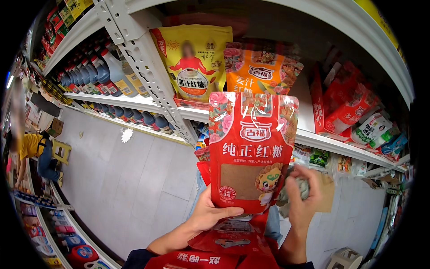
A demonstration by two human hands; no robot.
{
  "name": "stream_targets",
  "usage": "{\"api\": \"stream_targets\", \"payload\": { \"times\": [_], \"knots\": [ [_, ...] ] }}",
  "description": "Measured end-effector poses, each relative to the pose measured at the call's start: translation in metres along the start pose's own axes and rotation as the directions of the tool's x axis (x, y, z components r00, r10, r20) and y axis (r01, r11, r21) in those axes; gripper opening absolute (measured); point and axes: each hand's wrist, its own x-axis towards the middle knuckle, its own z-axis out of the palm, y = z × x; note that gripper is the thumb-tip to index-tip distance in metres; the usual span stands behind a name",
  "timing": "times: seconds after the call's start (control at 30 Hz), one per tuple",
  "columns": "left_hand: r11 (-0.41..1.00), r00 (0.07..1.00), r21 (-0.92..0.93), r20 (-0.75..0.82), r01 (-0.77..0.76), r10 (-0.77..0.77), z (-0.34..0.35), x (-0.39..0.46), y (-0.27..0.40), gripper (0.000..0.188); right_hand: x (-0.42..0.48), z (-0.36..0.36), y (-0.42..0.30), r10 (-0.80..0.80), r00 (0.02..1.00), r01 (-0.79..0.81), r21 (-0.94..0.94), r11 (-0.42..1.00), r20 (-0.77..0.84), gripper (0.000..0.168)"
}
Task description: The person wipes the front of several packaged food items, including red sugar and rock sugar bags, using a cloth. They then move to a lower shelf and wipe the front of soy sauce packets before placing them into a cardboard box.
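My left hand (pixel 215 210) grips the lower left of a red stand-up pouch (pixel 248 134), thumb across its front. The pouch stands upright, with printed flowers, a cartoon lion and a window showing brown contents. The edge of another floral pouch (pixel 202 154) shows behind it. My right hand (pixel 302 193), slightly blurred, is raised beside the pouch's lower right with fingers curled around a crumpled grey-green cloth (pixel 298 190). Below my left hand, more red glossy packaging (pixel 235 237) lies before my red apron (pixel 198 260); what supports it is hidden.
A white metal shelf (pixel 310 141) holds a yellow pouch (pixel 195 64), an orange pouch (pixel 262 69) and a red display box (pixel 317 101). Bottles (pixel 97 70) line the shelves left. A person in yellow (pixel 32 146) bends near a yellow stool (pixel 61 150). A pale stool (pixel 346 259) stands lower right.
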Motion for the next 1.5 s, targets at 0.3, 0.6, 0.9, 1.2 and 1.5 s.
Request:
{"api": "stream_targets", "payload": {
  "times": [0.3,0.6,0.9,1.2,1.5],
  "knots": [
    [0.994,0.998,0.086,0.000,-0.070,0.070,0.006,0.001,0.005,0.063,-0.008,0.002,-0.003,0.227,0.856,-0.241,-0.030,0.970,0.465,0.042],
    [0.865,0.983,0.468,0.081,-0.182,0.163,-0.002,0.017,0.032,0.071,-0.007,0.009,-0.002,0.187,0.868,-0.193,-0.035,0.981,0.460,0.048],
    [0.808,0.945,0.533,-0.043,-0.252,0.323,0.013,0.020,0.024,0.054,-0.004,0.030,-0.002,0.048,0.947,-0.007,-0.130,0.991,0.317,0.044],
    [0.835,0.881,0.459,-0.199,-0.304,0.430,0.010,0.025,0.001,0.036,-0.008,0.035,0.001,0.055,0.965,-0.027,-0.112,0.993,0.257,0.027],
    [0.930,0.944,0.323,-0.210,-0.178,0.254,-0.001,0.020,0.012,0.036,-0.013,0.026,-0.002,0.240,0.914,-0.224,-0.085,0.971,0.327,0.031]
  ]
}}
